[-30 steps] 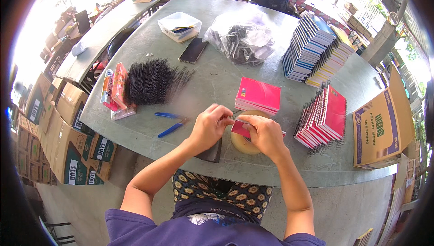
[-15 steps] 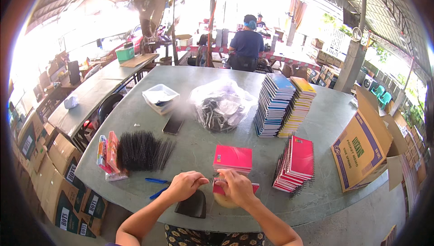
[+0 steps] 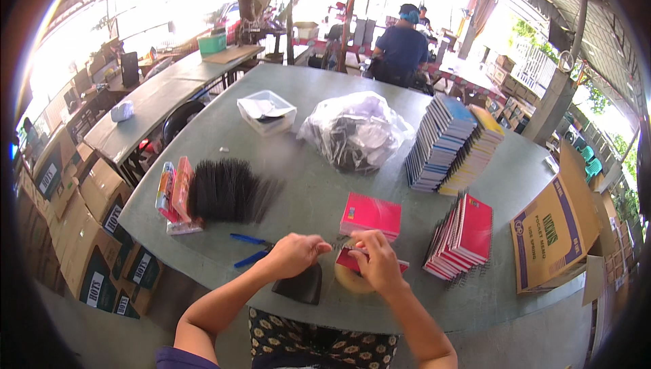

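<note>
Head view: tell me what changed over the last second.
The camera tilted up, so more of the far tables and the person in blue shows. Both hands stayed together at the table's near edge: left hand and right hand keep working the small red notebook over the tape roll. The red notebook, black comb bindings and blue pens have not moved.

Grey bench (image 3: 305, 199): tape roll (image 3: 349, 279) under the right grip, black pouch (image 3: 300, 284) below the left, blue pens (image 3: 249, 250) beside, red notebooks (image 3: 369, 214) beyond.
</note>
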